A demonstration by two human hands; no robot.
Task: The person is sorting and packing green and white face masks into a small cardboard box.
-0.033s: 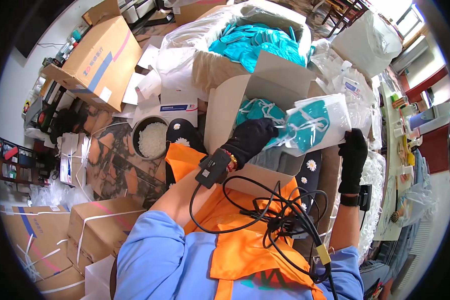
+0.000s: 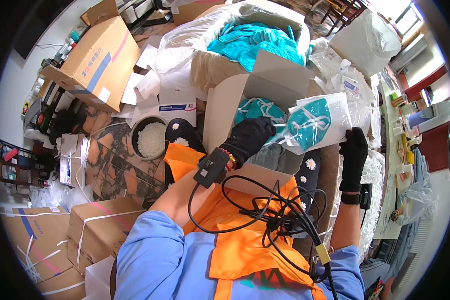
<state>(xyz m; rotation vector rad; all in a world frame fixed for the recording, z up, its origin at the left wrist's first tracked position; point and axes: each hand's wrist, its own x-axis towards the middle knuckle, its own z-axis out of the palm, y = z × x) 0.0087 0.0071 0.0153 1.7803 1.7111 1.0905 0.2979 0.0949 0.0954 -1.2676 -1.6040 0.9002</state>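
Note:
My right hand (image 2: 354, 159), in a black glove, pinches the right edge of a white-backed clear packet (image 2: 341, 110). A teal face mask (image 2: 310, 122) with white straps lies against the packet, though whether it is fully inside I cannot tell. At the packet's left end, my left hand (image 2: 250, 140), also black-gloved, has its fingers drawn together; what they pinch is hidden. Both hands are above an open white carton (image 2: 225, 115) between my knees. Inside the carton are more teal masks (image 2: 257, 109) with white straps, and clear packets (image 2: 272, 157) lie nearer me.
Beyond the carton stands a lined bin (image 2: 185, 50) heaped with teal masks (image 2: 260, 42). A bowl of white pellets (image 2: 151, 140) is left of my knee. Brown cartons (image 2: 102, 62) stand at left. A coiled black cable (image 2: 275, 220) crosses my lap. Clear plastic bags (image 2: 350, 85) lie at right.
The mask at the packet has turned and shifted slightly right, so its rounded face shows more fully. Both hands stay nearly in place.

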